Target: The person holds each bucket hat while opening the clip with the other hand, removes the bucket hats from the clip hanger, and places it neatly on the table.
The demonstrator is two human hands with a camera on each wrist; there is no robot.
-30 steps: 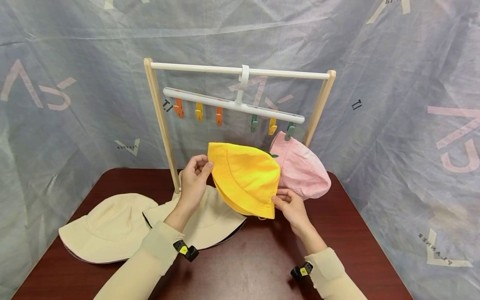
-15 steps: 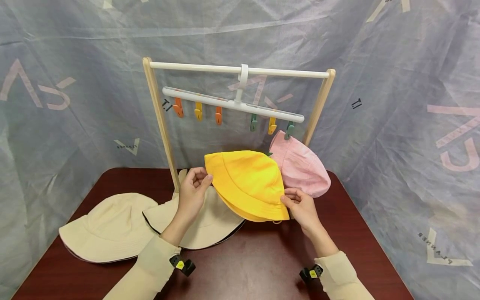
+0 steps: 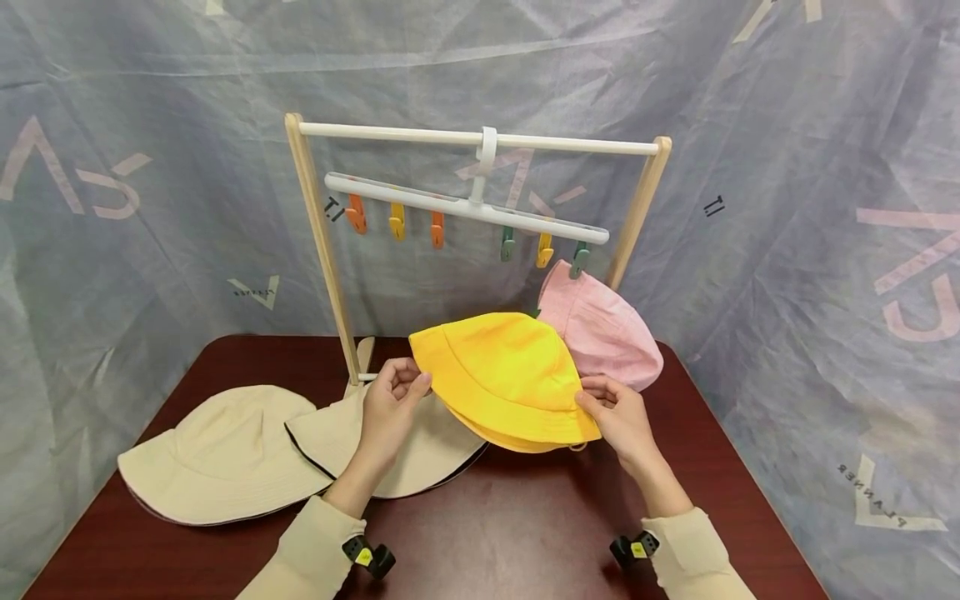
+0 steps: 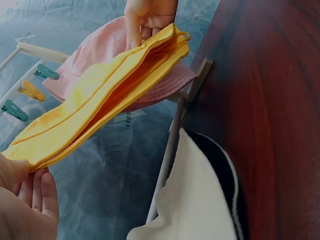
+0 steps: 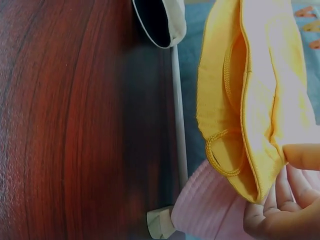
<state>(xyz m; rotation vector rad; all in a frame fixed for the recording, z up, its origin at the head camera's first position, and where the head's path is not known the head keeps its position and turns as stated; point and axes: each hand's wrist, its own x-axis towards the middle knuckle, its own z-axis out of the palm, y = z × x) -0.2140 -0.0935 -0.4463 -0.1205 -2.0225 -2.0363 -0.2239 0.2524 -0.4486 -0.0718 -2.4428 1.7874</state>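
Observation:
A yellow bucket hat (image 3: 506, 375) is held up between both hands above the table, folded flat with its brim downward. My left hand (image 3: 392, 408) pinches the left end of the brim between thumb and fingers. The opposite end is pinched by my right hand (image 3: 618, 417). In the right wrist view a yellow cord loop (image 5: 225, 152) hangs out of the hat's opening. Behind it, a pink bucket hat (image 3: 600, 329) hangs from a green clip (image 3: 579, 260) at the rack's right end, partly hidden by the yellow hat.
A white clip hanger (image 3: 465, 207) with several coloured clips hangs on the wood-framed rack (image 3: 322, 242). Two cream hats lie on the dark red table (image 3: 495, 533): one hat (image 3: 225, 454) at the left, another hat (image 3: 427, 454) partly behind my left hand.
Both hands have lowered the yellow hat, and the right hand has moved rightward. The hat has turned to a more level tilt. The pink hat still hangs from its clip.

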